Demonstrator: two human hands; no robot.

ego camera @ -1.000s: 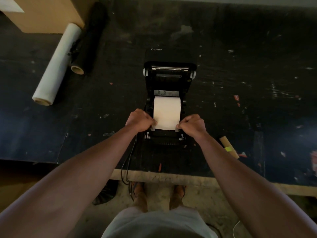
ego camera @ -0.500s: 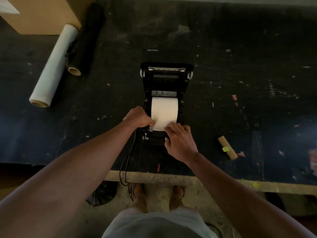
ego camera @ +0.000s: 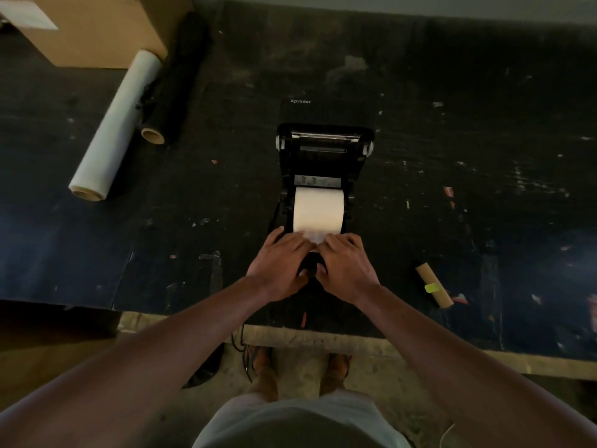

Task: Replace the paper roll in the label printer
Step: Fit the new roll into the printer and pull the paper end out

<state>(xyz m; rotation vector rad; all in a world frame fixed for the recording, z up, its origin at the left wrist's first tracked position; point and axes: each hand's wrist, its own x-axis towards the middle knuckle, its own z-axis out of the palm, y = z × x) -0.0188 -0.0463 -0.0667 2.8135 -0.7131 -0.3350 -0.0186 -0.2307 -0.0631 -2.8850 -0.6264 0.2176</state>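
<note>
The new paper roll (ego camera: pixel 318 210) sits in the open label printer (ego camera: pixel 324 163) near the table's (ego camera: pixel 452 92) front edge. The left hand (ego camera: pixel 280 265) and right hand (ego camera: pixel 346 266) press flat on its loose end; closing the lid remains.

The loose leading edge of the paper roll (ego camera: pixel 318 210) is covered by the fingers of the left hand (ego camera: pixel 280 260) and the right hand (ego camera: pixel 345 265), and is blurred there; the front of the label printer (ego camera: pixel 323 156) is hidden beneath both hands; whether the paper is pinched or only pressed cannot be told; the cardboard box (ego camera: pixel 97 27) is cut off by the top edge.
</note>
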